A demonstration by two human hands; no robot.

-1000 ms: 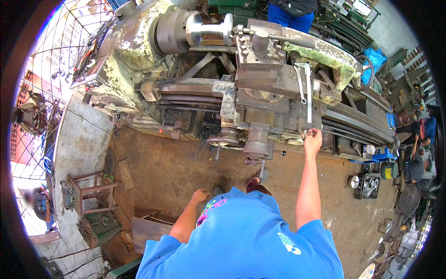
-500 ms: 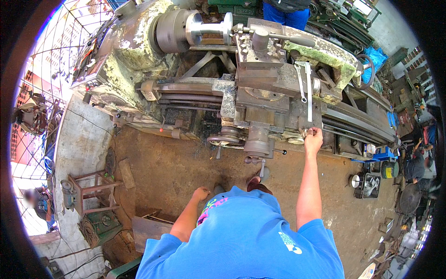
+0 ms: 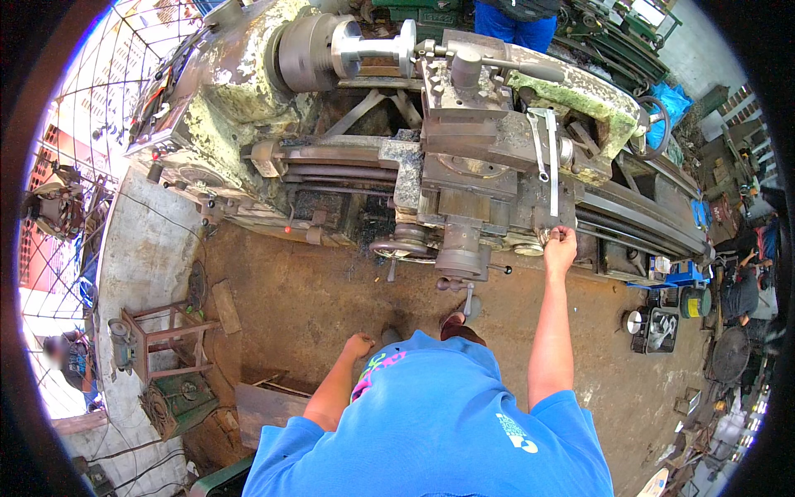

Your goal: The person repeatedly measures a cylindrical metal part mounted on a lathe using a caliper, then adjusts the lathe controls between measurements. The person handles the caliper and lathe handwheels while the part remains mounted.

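Note:
My right hand (image 3: 561, 242) reaches out to the front edge of the lathe carriage (image 3: 530, 199), its fingers pinched together. A small pale, blurred thing shows beside the fingertips; I cannot make out what it is. Just beyond this hand, a combination wrench (image 3: 537, 149) and a silver vernier caliper (image 3: 552, 170) lie side by side on the carriage. My left hand (image 3: 358, 345) hangs low beside my body, fingers curled in, with nothing visible in it. A shiny flanged metal workpiece (image 3: 377, 48) sits in the lathe chuck (image 3: 305, 56), close to the tool post (image 3: 465, 70).
Handwheels (image 3: 402, 246) and a crank handle (image 3: 469, 294) jut from the carriage toward me. A metal stand (image 3: 170, 340) and a green motor (image 3: 178, 404) are at left. Black crates (image 3: 661, 330) stand at right. Another person (image 3: 517, 23) is behind the lathe.
Both hands keep almost the same place and pose. The person behind the lathe has shifted slightly to the right.

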